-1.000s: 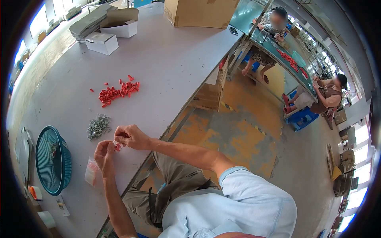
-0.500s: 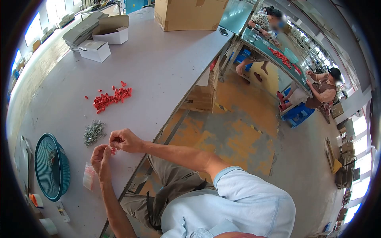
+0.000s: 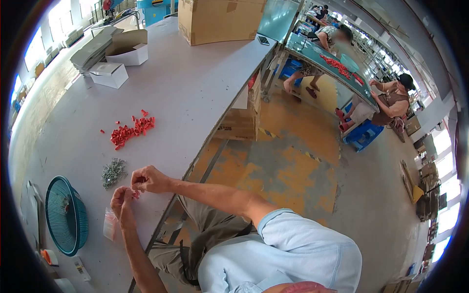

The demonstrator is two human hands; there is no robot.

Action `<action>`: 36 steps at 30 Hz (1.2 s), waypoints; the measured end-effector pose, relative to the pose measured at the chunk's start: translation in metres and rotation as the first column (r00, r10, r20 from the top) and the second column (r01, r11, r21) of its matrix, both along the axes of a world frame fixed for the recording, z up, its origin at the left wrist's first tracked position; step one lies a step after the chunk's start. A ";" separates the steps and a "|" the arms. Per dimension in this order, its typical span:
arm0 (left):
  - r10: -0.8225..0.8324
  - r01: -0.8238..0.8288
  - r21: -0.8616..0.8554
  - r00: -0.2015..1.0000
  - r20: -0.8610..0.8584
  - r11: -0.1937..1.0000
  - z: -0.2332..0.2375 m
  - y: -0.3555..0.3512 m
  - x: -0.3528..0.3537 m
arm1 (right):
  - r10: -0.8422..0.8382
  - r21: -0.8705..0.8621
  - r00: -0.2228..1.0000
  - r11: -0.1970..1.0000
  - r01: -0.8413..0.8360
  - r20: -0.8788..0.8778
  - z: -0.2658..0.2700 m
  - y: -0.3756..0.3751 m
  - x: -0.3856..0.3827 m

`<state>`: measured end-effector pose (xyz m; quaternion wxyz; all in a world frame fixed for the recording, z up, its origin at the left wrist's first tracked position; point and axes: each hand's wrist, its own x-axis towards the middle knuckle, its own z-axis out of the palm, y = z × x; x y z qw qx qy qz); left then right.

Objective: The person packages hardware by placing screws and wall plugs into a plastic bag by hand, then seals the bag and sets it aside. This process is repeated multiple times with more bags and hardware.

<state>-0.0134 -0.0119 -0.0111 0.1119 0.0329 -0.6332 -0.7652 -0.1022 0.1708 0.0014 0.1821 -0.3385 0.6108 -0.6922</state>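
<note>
My left hand (image 3: 123,204) is closed in a pinch on a small plastic bag (image 3: 136,195) that shows red at my fingertips. Meeting it from the right, my right hand (image 3: 150,180) has its fingers curled at the top of the same bag; the fingertips partly hide it. Just beyond my hands lies a pile of grey metal screws (image 3: 114,173). Farther up the table is a heap of small red plastic pieces (image 3: 132,131). Beside my left wrist lie flat clear zip bags (image 3: 110,224) with a reddish strip.
A teal plastic basket (image 3: 67,215) stands at the left with something small inside. Orange-and-white tape (image 3: 49,257) is near it. White boxes (image 3: 109,75) and a large carton (image 3: 220,22) stand at the back. Two people sit at a green table (image 3: 337,66) with red pieces.
The camera view has shifted slightly, so the table and its contents sit a little differently in the picture. Both hands stay together at the small bag, with only slight finger movement.
</note>
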 end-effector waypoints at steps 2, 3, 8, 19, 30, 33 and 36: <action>0.013 -0.013 0.002 1.000 -0.001 1.000 0.002 0.000 0.000 | 0.026 -0.025 0.999 0.999 -0.025 0.041 0.004 0.000 0.000; 0.026 -0.026 -0.011 1.000 0.007 1.000 0.001 -0.001 0.000 | -0.017 -0.016 1.000 1.000 0.017 -0.010 0.005 0.001 0.001; 0.071 -0.064 -0.207 0.997 0.025 0.976 -0.008 0.000 -0.003 | 0.095 -0.150 0.994 0.983 -0.102 -0.048 -0.019 -0.004 -0.009; 0.320 -0.340 -0.246 0.940 -0.117 0.908 0.014 0.008 0.023 | 0.119 0.180 0.993 0.976 -0.121 0.020 0.001 0.000 -0.002; 0.300 -0.398 -0.452 0.913 -0.275 0.798 0.017 0.002 0.093 | 0.163 -0.023 0.978 0.987 -0.162 0.126 0.162 -0.156 0.023; 0.279 -0.437 -0.493 0.889 -0.362 0.752 0.023 0.000 0.103 | 0.183 0.060 0.979 0.982 -0.178 -0.086 0.156 -0.182 0.014; 0.241 -0.616 -0.632 0.778 -0.580 0.470 0.030 -0.027 0.126 | 0.214 0.232 0.932 0.961 -0.148 -0.293 0.109 -0.158 -0.006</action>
